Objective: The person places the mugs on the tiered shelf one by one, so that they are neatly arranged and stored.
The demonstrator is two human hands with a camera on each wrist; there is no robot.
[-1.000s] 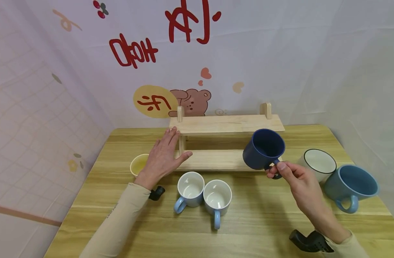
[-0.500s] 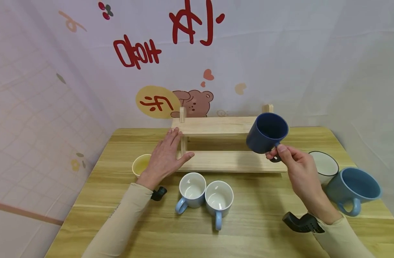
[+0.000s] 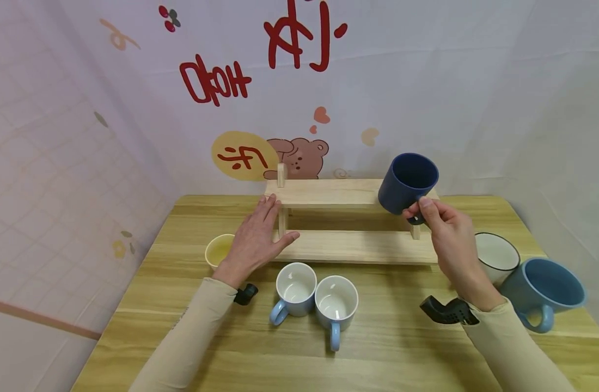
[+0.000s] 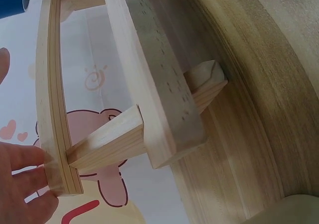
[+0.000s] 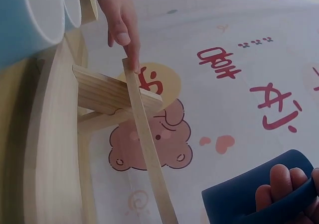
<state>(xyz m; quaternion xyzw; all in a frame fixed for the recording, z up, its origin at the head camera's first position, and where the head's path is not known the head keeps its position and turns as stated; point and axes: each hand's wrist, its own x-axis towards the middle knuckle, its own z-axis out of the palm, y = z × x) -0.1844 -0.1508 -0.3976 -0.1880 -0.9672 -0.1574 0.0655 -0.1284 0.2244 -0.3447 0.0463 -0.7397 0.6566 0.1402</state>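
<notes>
A dark blue mug (image 3: 401, 188) is held up by its handle in my right hand (image 3: 448, 234), overlapping the right end of the wooden rack's upper shelf (image 3: 334, 191) in the head view. In the right wrist view, fingers curl through the handle of the mug (image 5: 249, 189). My left hand (image 3: 257, 237) lies with straight fingers against the left end of the rack. Its fingertips touch the upper board (image 4: 56, 134) in the left wrist view. Below, the rack's lower shelf (image 3: 358, 246) sits close over the table.
Two light blue mugs with white insides, a left one (image 3: 295, 288) and a right one (image 3: 336, 302), stand before the rack. A yellow cup (image 3: 216, 250) is partly behind the left hand. At right are a white dark-rimmed cup (image 3: 497, 253) and a larger blue mug (image 3: 542, 291).
My right hand has raised the dark blue mug from in front of the lower shelf to the upper shelf's height. The left hand stays at the rack's left end. The head view shifts slightly.
</notes>
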